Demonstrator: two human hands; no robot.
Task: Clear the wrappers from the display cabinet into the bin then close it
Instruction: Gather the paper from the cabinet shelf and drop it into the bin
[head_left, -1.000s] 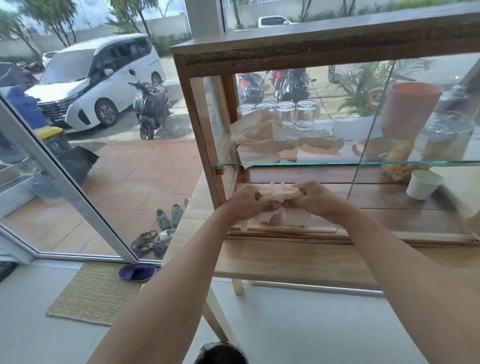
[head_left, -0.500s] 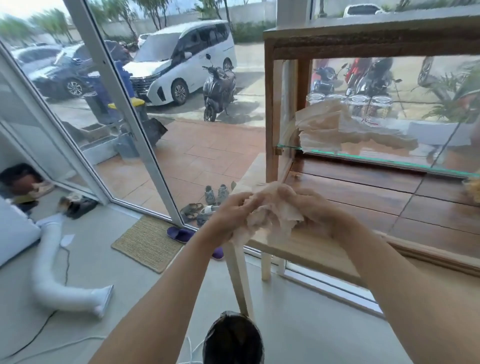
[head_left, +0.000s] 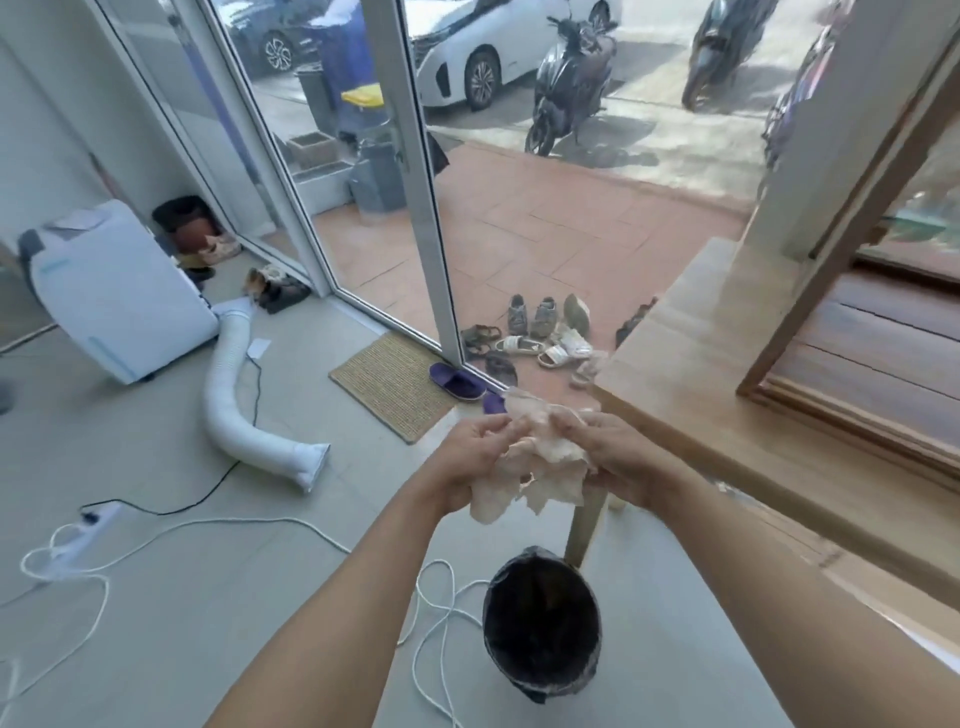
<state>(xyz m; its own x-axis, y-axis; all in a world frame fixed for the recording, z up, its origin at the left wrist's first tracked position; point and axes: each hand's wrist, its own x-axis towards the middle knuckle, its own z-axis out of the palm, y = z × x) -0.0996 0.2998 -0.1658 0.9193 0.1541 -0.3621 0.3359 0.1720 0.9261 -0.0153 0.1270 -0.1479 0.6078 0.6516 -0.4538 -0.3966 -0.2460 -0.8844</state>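
- Both hands busy with 1 wad of crumpled paper wrappers (head_left: 530, 467), pale and creased, held in the air out in front of the wooden table (head_left: 691, 364).
- Left hand (head_left: 475, 457) curled round the left side of the wad, fingers (head_left: 501, 428) pinching into the paper.
- Right hand (head_left: 613, 457) clamped on the right side, thumb and fingers closed over the top fold; loose tails of paper hanging below both hands.
- Bin (head_left: 540, 629), lined with a black bag and open-mouthed, standing on the floor tiles beside the table leg (head_left: 584, 525); wad higher than it and, by the look of the view, a little short of being straight above the mouth.
- Judged as mid-carry: 1 handful out of the cabinet, not yet dropped.
- Display cabinet (head_left: 841, 208) only partly in view at the right edge: wooden frame, plank floor inside, a sliver of glass shelf. No door panel seen across the near opening, so taken as open and not yet closed.
- Impossible to tell from here whether more wrappers lie on the shelf; most of the interior out of frame.
- Left to do, as a judgement: bring the wad over the bin mouth and release, check the shelves for leftovers, then close the cabinet.
- White cable (head_left: 431, 613) looped on the floor just beside the bin; worth minding underfoot.
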